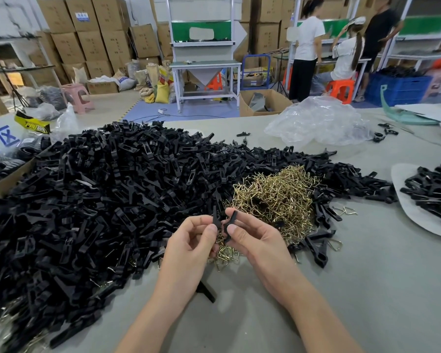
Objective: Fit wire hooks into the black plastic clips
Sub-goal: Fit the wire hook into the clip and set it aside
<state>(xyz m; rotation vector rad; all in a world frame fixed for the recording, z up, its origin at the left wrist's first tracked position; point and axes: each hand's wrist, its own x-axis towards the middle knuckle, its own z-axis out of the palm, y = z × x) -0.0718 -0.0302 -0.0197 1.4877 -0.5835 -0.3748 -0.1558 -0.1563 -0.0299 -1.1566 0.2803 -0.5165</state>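
A huge heap of black plastic clips point(107, 194) covers the left and middle of the grey table point(367, 289). A tangle of brass-coloured wire hooks point(278, 197) lies just right of centre, in front of the heap. My left hand point(189, 245) pinches one black clip half point(216, 219) between thumb and fingers. My right hand point(255, 240) pinches a second black clip half point(231, 225) right beside it. The two pieces nearly touch above the near edge of the hooks. No wire hook shows in either hand.
A pale oval tray point(413, 212) at the right holds more black clips. Crumpled clear plastic point(316, 121) lies at the back right. A single clip point(205, 291) lies on the table between my forearms. A cardboard box edge point(8, 179) borders the heap at left. Three people stand or sit at benches behind.
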